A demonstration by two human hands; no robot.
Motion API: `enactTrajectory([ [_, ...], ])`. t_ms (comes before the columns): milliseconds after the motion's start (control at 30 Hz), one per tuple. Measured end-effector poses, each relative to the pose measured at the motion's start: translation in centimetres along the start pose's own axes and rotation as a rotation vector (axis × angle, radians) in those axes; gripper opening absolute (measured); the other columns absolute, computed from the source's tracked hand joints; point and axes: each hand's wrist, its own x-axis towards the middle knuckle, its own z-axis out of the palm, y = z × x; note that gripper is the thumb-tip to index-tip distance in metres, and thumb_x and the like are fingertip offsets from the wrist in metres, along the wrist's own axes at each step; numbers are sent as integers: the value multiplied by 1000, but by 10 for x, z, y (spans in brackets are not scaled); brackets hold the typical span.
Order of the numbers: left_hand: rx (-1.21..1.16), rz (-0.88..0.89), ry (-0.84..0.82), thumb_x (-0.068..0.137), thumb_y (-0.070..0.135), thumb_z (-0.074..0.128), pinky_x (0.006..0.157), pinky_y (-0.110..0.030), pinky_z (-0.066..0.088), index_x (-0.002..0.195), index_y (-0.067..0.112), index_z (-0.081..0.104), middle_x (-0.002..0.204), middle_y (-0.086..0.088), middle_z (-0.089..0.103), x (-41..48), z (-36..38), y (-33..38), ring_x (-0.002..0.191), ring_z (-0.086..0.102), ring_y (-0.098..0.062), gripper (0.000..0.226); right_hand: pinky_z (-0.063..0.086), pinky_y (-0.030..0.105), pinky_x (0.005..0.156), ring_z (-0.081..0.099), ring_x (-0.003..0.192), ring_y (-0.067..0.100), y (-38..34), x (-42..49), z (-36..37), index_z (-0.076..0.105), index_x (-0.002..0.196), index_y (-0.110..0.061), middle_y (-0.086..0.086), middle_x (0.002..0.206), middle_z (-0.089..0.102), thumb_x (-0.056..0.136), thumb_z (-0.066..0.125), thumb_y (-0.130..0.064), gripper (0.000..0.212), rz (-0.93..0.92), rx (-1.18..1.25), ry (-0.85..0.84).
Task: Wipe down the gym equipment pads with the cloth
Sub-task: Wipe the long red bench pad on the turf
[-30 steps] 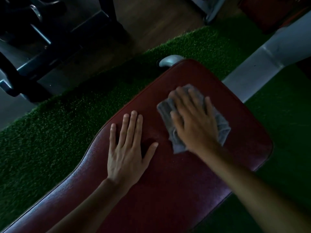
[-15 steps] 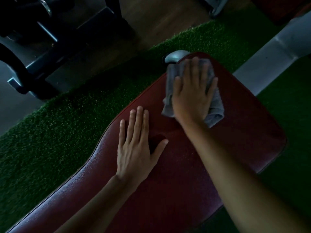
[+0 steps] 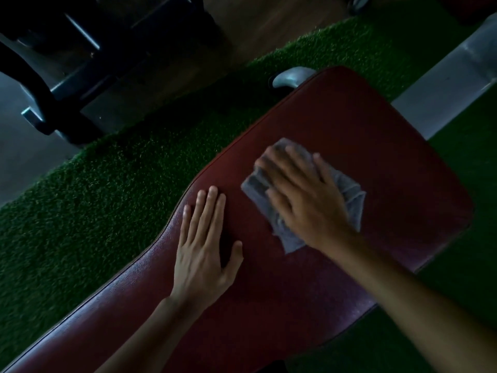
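Your right fingers (image 3: 295, 168) were straight and spread, pressing flat on the grey cloth (image 3: 352, 195). Your right hand (image 3: 309, 208) looked blurry. The cloth lay bunched under it, near the middle of the wide end of the red pad (image 3: 376, 130). Your left fingers (image 3: 212, 211) were straight and close together, thumb out to the side, and your left hand (image 3: 200, 261) lay flat on the pad just beside the cloth, not touching it. Green turf (image 3: 94, 197) lay on the floor around the pad. A silver metal part (image 3: 291, 76) peeked out at the pad's far edge.
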Motion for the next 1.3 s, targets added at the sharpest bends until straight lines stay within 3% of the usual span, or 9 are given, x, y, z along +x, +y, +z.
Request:
enactTrajectory([
  [33, 22, -1, 2, 93, 39, 46, 123, -53, 12, 154, 2, 24, 164, -10, 15, 1, 1, 1, 153, 10, -27, 74, 16, 53, 122, 12, 154, 21, 18, 10, -2, 21, 158, -24, 0, 166, 18, 108, 25, -38, 52, 105, -22, 30],
  [100, 93, -21, 5, 94, 39, 45, 123, -51, 13, 155, 3, 22, 165, -11, 14, 1, 4, 3, 153, 9, -25, 74, 16, 53, 122, 11, 154, 22, 29, 43, -10, 19, 158, -24, 1, 166, 19, 107, 24, -38, 53, 549, 40, 138],
  [133, 118, -39, 4, 95, 41, 43, 123, -51, 13, 155, 4, 20, 165, -10, 14, 2, 5, 3, 153, 8, -24, 74, 13, 52, 123, 10, 155, 21, 16, 54, -9, 19, 159, -25, 0, 167, 17, 107, 24, -39, 54, 684, 76, 170],
  [167, 129, -56, 0, 96, 42, 42, 123, -50, 12, 156, 5, 20, 165, -10, 13, 2, 5, 4, 153, 8, -23, 74, 10, 50, 124, 8, 155, 21, -5, 53, -7, 20, 159, -25, 0, 167, 16, 107, 23, -39, 54, 678, 85, 184],
  [300, 123, -105, -15, 97, 40, 37, 124, -48, 6, 157, 7, 16, 166, -9, 8, 4, 7, 12, 153, 4, -24, 71, 11, 48, 125, 5, 155, 19, -39, -14, 10, 17, 159, -27, -4, 168, 10, 109, 24, -41, 53, 235, 93, 47],
  [533, 85, -166, -31, 100, 36, 31, 124, -43, -6, 157, 9, 12, 166, -6, -1, 18, 15, 48, 153, -7, -23, 66, 10, 48, 124, 11, 154, 19, 28, -66, -2, 22, 158, -26, -6, 167, 15, 108, 29, -40, 53, 323, 48, 32],
  [933, 46, -255, 1, 104, 41, 20, 123, -41, -9, 158, 14, 6, 166, -2, -7, 94, 89, 202, 151, -16, -15, 61, 11, 46, 124, 18, 153, 19, 134, -98, -20, 31, 156, -24, -4, 165, 22, 108, 33, -41, 51, 298, 83, 88],
  [1100, -67, -383, 92, 106, 30, 21, 123, -32, -11, 158, 18, 13, 165, 5, -3, 97, 95, 225, 151, -13, -9, 54, 12, 47, 124, 15, 154, 22, 143, -103, -20, 26, 158, -19, 1, 166, 19, 108, 32, -39, 54, 205, 91, 50],
  [1300, -72, -430, 135, 106, 27, 25, 123, -34, -9, 158, 18, 16, 166, 5, 2, 92, 103, 231, 152, -9, -9, 53, 20, 46, 122, 21, 152, 18, 179, -79, -24, 32, 156, -20, -3, 164, 26, 108, 37, -39, 52, -92, 74, 55],
])
